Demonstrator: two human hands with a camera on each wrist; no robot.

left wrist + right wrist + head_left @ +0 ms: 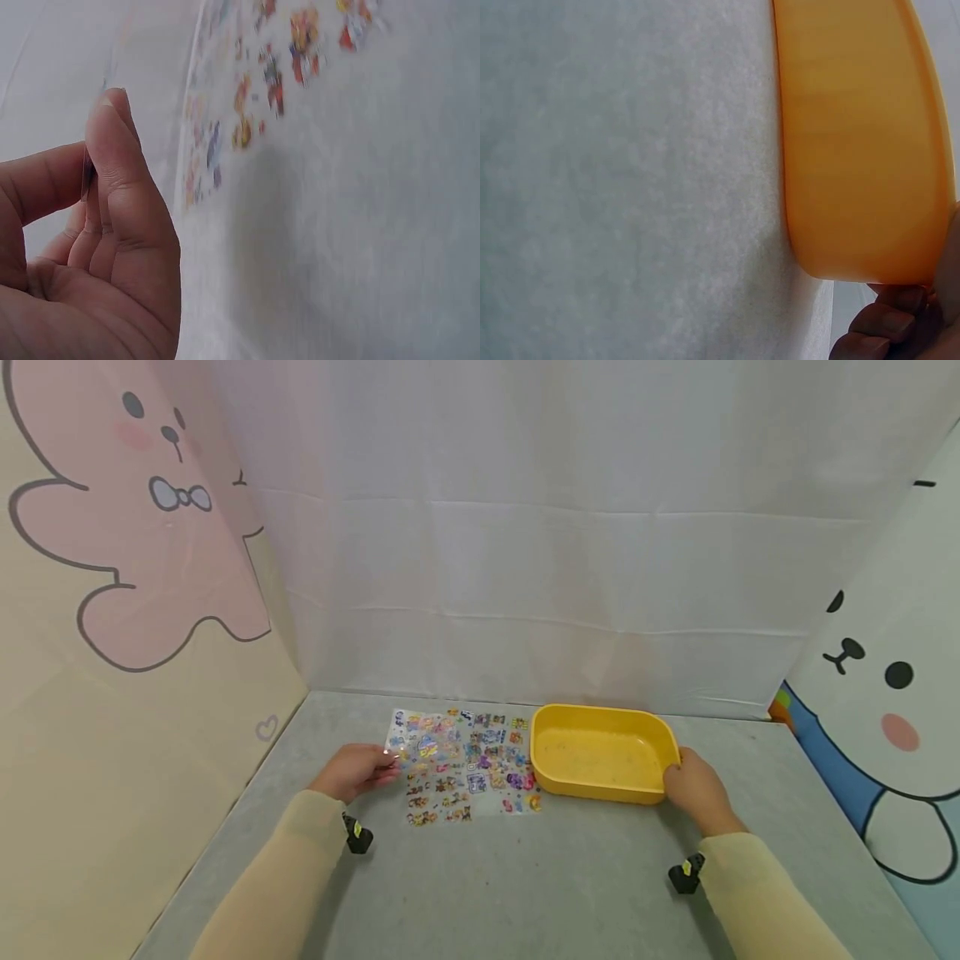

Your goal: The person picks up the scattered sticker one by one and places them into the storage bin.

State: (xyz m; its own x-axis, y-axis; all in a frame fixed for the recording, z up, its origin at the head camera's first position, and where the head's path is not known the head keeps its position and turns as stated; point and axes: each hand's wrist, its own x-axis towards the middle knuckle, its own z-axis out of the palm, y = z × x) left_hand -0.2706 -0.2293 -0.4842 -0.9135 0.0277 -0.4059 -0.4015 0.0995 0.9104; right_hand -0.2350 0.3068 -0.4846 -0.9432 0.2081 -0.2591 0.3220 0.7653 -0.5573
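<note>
Yellow tray (pixel 600 756), likely stiff and light, sits beside the sticker sheets (pixel 441 758); the right hand (pixel 699 789) grips its end rim, the left hand (pixel 360 770) pinches a sheet's edge (flimsy, I'd guess, best held there).

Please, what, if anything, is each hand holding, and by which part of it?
The left hand pinches a sticker sheet by its left edge; the right hand grips the tray by its right end.
</note>
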